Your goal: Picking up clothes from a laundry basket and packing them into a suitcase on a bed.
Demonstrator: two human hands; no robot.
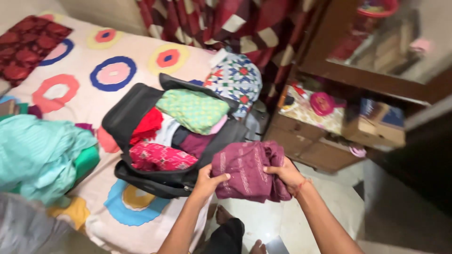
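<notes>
Both my hands hold a folded maroon garment (245, 170) with pale woven stripes, just right of an open black bag (132, 113) lying on the bed. My left hand (208, 180) grips the garment's left edge and my right hand (286, 174) grips its right side. The bag is packed with folded clothes: a green patterned piece (194, 109) on top, a red one (148, 124), a pink-red patterned one (160, 157) and a dark maroon one (195, 142).
The bed (94, 51) has a cream sheet with coloured circles. A heap of teal cloth (40, 153) lies at left, a patchwork pillow (238, 77) behind the bag. A wooden dresser (325, 141) with a mirror stands at right, a red checked curtain (226, 21) behind. My feet show on the tiled floor (273, 221).
</notes>
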